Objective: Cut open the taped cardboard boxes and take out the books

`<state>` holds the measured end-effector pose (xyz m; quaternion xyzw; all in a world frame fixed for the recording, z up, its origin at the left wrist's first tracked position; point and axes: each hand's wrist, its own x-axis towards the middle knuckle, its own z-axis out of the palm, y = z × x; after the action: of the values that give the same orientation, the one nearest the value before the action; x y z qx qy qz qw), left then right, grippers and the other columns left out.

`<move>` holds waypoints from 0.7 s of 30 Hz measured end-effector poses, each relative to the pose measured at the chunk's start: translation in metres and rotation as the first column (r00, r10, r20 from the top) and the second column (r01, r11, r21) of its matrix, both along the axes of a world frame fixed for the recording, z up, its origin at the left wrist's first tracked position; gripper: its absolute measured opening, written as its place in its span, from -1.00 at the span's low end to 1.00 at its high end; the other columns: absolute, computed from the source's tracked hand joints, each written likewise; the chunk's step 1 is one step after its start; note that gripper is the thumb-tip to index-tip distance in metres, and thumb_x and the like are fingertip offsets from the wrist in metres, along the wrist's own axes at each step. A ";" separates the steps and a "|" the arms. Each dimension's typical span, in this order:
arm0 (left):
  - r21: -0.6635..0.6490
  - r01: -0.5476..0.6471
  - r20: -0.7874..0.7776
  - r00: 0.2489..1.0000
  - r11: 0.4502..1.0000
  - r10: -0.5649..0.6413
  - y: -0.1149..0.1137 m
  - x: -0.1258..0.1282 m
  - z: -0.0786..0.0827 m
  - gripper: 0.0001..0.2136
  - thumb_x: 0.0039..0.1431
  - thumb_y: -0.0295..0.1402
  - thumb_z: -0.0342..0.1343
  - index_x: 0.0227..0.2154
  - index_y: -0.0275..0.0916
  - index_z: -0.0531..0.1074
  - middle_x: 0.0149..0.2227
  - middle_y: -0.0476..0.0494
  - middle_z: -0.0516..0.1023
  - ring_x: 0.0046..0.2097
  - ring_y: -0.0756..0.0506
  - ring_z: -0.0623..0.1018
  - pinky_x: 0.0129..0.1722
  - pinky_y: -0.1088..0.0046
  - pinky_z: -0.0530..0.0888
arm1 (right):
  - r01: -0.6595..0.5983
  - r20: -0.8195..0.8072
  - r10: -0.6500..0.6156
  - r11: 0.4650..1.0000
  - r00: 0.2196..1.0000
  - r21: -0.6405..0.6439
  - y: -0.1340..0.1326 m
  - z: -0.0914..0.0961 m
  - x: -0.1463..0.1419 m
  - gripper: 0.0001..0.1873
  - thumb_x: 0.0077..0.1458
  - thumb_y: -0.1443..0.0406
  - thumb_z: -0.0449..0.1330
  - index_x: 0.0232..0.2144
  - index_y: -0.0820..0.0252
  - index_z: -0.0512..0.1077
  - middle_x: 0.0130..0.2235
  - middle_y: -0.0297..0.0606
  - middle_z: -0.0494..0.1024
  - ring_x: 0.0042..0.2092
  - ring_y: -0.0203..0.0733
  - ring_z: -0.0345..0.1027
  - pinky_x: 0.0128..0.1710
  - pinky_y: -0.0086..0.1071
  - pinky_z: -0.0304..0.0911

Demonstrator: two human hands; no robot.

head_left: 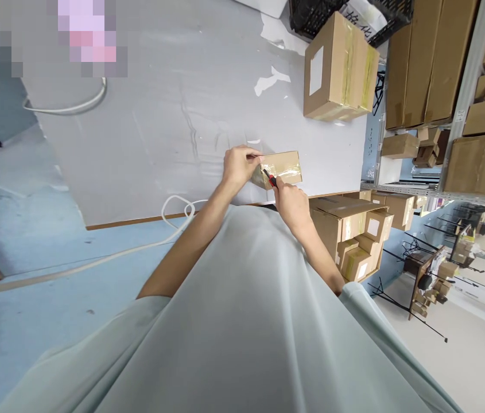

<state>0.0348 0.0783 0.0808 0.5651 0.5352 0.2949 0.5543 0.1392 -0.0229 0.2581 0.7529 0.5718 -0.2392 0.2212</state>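
Observation:
A small taped cardboard box (283, 164) lies on the grey table (147, 155) close to its front edge. My left hand (239, 166) is closed at the box's left end, thumb and fingers pinching its edge. In my right hand (291, 201) is a red and black utility knife (272, 179), its front end touching or just over the tape at the box's left part. Whether the blade has gone into the tape cannot be made out. The underside of the box is hidden.
A larger taped carton (332, 69) stands at the back right before a black crate (311, 17). Torn white paper (270, 81) lies on the table. An open carton of small boxes (349, 229) is below right; a white cable (139, 249) hangs left. Shelves (457, 115) hold cartons.

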 end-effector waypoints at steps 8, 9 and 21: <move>-0.005 -0.028 -0.025 0.999 1.000 0.027 0.000 0.001 -0.004 -0.83 0.30 -0.32 0.35 -0.15 -0.15 0.83 -0.03 -0.18 0.82 -0.04 -0.26 0.75 0.17 0.16 0.65 | -0.038 0.011 0.038 0.999 0.999 0.014 -0.003 -0.007 -0.002 -0.55 0.65 0.38 -0.01 0.43 0.23 0.42 0.10 0.15 0.77 0.08 0.14 0.75 0.09 -0.13 0.59; -0.009 -0.029 -0.034 0.999 1.000 0.029 -0.001 0.001 -0.004 -0.83 0.30 -0.32 0.35 -0.14 -0.15 0.82 -0.03 -0.17 0.82 -0.04 -0.26 0.75 0.17 0.17 0.65 | -0.049 0.017 0.049 0.999 0.999 0.000 -0.004 -0.006 -0.004 -0.53 0.64 0.40 -0.02 0.44 0.25 0.41 0.09 0.17 0.77 0.08 0.14 0.75 0.08 -0.12 0.60; -0.020 -0.072 -0.095 0.993 0.997 0.070 -0.008 0.002 -0.001 -0.80 0.29 -0.33 0.36 -0.09 -0.19 0.80 -0.01 -0.18 0.80 -0.02 -0.22 0.75 0.15 0.24 0.65 | -0.059 -0.058 0.058 0.998 0.997 -0.027 -0.011 -0.014 0.003 -0.53 0.58 0.48 -0.03 0.36 0.33 0.48 0.02 0.24 0.78 0.09 0.14 0.77 0.06 -0.16 0.62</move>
<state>0.0368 0.0706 0.0794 0.5526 0.5837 0.2812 0.5242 0.1418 -0.0337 0.2446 0.7255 0.5962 -0.2623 0.2222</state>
